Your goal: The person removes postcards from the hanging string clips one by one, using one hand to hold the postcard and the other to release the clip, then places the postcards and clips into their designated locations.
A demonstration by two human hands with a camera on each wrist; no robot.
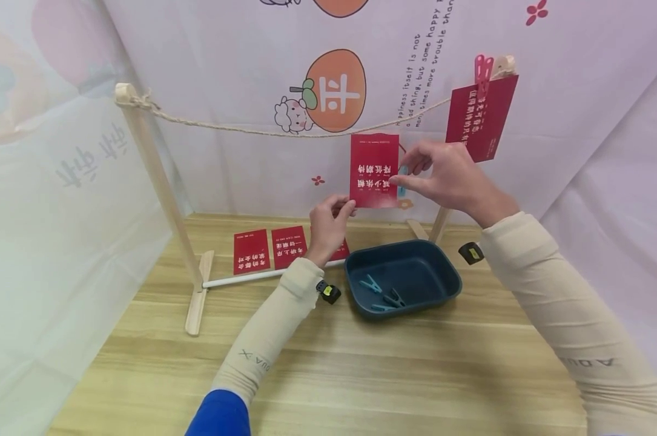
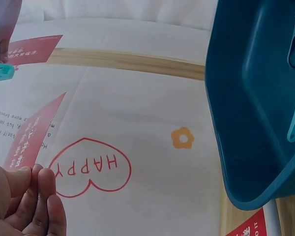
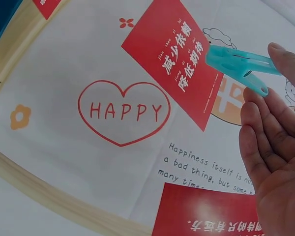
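My left hand (image 1: 328,227) pinches the lower left corner of a red card (image 1: 373,160) with white Chinese characters. The card is held up just under a twine line (image 1: 263,130), its top edge close to the twine. Between the thumb and fingers of my right hand (image 1: 448,175) is a light-blue clothespin (image 3: 241,65), which overlaps the card's right side in the head view. In the left wrist view the left fingertips (image 2: 44,182) meet on the card's edge. Another red card (image 1: 478,124) hangs at the twine's right end, under a pink clothespin (image 1: 483,69).
A dark blue basin (image 1: 442,260) with several clothespins (image 1: 370,283) stands on the wooden table (image 1: 361,375). Behind the left arm, red cards (image 1: 250,251) lie beside a white rod (image 1: 246,278). Wooden posts (image 1: 161,181) hold the twine, and a printed cloth (image 1: 230,72) hangs behind.
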